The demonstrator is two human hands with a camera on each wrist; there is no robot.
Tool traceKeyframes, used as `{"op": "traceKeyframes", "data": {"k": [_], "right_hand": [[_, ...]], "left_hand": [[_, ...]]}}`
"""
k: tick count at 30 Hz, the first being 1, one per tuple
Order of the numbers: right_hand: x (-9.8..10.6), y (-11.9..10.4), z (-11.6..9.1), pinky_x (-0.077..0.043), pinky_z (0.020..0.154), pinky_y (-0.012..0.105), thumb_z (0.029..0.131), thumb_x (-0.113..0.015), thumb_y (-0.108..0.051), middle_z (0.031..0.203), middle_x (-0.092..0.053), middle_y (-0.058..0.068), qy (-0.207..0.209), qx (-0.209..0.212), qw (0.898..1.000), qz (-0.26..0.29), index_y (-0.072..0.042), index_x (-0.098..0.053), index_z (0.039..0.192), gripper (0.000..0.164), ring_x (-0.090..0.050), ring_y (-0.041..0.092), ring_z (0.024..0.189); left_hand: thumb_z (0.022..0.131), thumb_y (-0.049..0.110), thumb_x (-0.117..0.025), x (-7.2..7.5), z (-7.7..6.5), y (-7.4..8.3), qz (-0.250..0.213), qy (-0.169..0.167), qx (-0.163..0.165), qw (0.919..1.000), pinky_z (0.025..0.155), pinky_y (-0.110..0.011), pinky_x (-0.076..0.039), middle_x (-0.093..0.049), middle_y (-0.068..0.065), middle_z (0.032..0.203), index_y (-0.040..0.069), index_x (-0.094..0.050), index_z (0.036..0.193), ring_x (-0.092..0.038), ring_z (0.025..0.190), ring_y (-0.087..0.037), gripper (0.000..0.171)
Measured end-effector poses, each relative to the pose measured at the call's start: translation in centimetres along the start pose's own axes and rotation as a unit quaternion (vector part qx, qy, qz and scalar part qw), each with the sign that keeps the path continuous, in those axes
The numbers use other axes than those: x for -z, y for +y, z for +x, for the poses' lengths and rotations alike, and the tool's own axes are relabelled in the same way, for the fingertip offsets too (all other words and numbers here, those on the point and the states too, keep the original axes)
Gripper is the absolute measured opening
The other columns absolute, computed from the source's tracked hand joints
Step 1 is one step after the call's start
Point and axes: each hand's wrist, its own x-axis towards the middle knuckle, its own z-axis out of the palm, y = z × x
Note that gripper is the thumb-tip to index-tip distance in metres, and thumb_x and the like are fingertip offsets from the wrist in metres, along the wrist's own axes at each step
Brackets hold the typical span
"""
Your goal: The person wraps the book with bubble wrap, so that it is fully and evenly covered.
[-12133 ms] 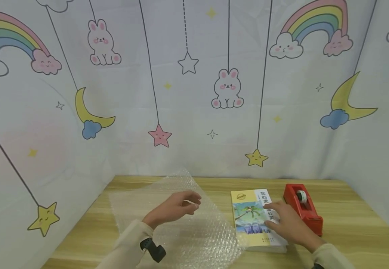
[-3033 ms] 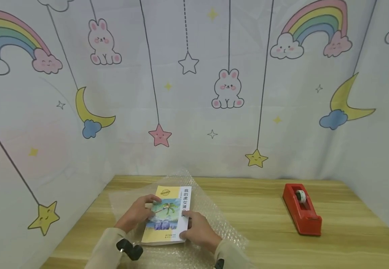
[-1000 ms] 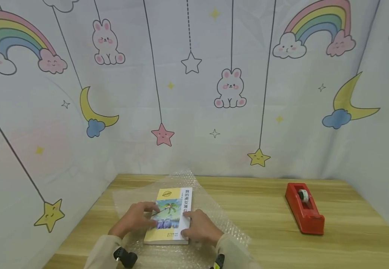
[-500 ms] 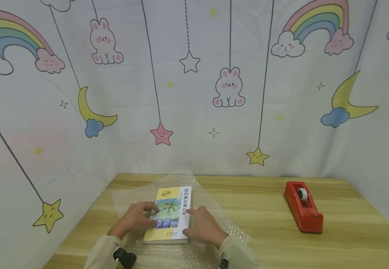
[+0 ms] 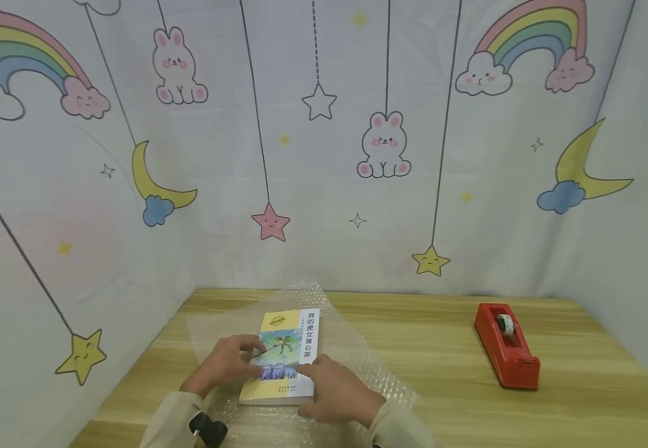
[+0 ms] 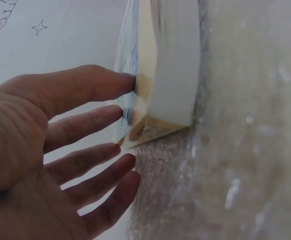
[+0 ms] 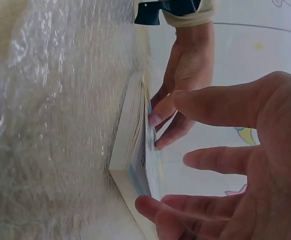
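Note:
A paperback book (image 5: 287, 341) with a yellow cover and a picture of a palm tree lies flat on a sheet of clear bubble wrap (image 5: 365, 367). The fingertips and thumb of my left hand (image 5: 223, 361) rest on the left part of its cover. My right hand (image 5: 339, 392) is at the lower right of the book, fingers touching the spine side and thumb off the cover. In the right wrist view, the book (image 7: 128, 130) shows its page block, its cover slightly lifted from the pages. The left wrist view shows the left fingers loosely spread.
A red tape dispenser (image 5: 507, 348) with a small roll of tape stands on the right of the wooden table (image 5: 436, 348). A white curtain (image 5: 324, 249) printed with cartoon stars, moons and rabbits encloses the back and sides.
The book has gone from beside the dispenser onto the bubble wrap, carried by the hands. In the last half second the right hand slid down toward the book's lower corner; the left stayed.

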Motion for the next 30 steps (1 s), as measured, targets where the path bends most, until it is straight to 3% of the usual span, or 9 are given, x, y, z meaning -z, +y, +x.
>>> {"op": "traceKeyframes", "data": {"k": [4, 10, 17, 25, 30], "right_hand": [[0.0, -0.6, -0.6, -0.054, 0.087, 0.029, 0.078, -0.08, -0.037, 0.127, -0.063, 0.008, -0.013, -0.003, 1.0, -0.027, -0.019, -0.059, 0.141, 0.068, -0.061, 0.012, 0.101], [-0.3, -1.0, -1.7, -0.053, 0.094, 0.03, 0.078, -0.081, -0.04, 0.13, -0.063, 0.002, -0.041, 0.03, 0.997, -0.059, -0.024, -0.058, 0.14, 0.068, -0.062, 0.014, 0.114], [-0.9, -0.8, -2.2, -0.053, 0.092, 0.024, 0.084, -0.08, -0.033, 0.131, -0.064, -0.003, -0.092, 0.082, 0.992, -0.034, -0.027, -0.056, 0.142, 0.064, -0.059, 0.007, 0.115], [-2.1, -0.6, -2.6, -0.053, 0.097, 0.027, 0.088, -0.072, -0.048, 0.139, -0.06, -0.008, -0.098, 0.122, 0.986, -0.049, -0.03, -0.054, 0.144, 0.061, -0.058, 0.008, 0.125], [-3.8, 1.0, -2.7, -0.055, 0.095, 0.028, 0.096, -0.057, -0.054, 0.148, -0.054, -0.003, -0.114, 0.166, 0.978, -0.054, -0.038, -0.048, 0.147, 0.054, -0.055, 0.011, 0.132]], "left_hand": [[0.07, 0.016, -0.089, 0.0, 0.0, 0.0, -0.003, 0.001, 0.0, 1.0, 0.106, -0.061, -0.045, -0.062, -0.021, 0.138, 0.017, -0.074, 0.099, -0.062, 0.121, -0.04, 0.032], [0.069, 0.016, -0.089, 0.0, -0.2, -0.1, -0.006, 0.008, -0.008, 0.9999, 0.104, -0.059, -0.047, -0.063, -0.021, 0.137, 0.016, -0.074, 0.097, -0.064, 0.119, -0.04, 0.032], [0.069, 0.017, -0.09, -0.1, -0.2, -0.1, -0.007, 0.007, -0.008, 0.9999, 0.103, -0.058, -0.048, -0.063, -0.021, 0.137, 0.015, -0.074, 0.097, -0.064, 0.118, -0.04, 0.032], [0.07, 0.017, -0.089, 0.0, -0.1, 0.0, -0.004, 0.002, -0.009, 1.0, 0.102, -0.058, -0.049, -0.062, -0.021, 0.138, 0.016, -0.074, 0.098, -0.064, 0.118, -0.039, 0.032], [0.071, 0.019, -0.089, 0.1, -0.1, 0.0, 0.0, 0.0, -0.004, 1.0, 0.103, -0.058, -0.048, -0.064, -0.019, 0.137, 0.017, -0.074, 0.099, -0.064, 0.118, -0.038, 0.032]]}}
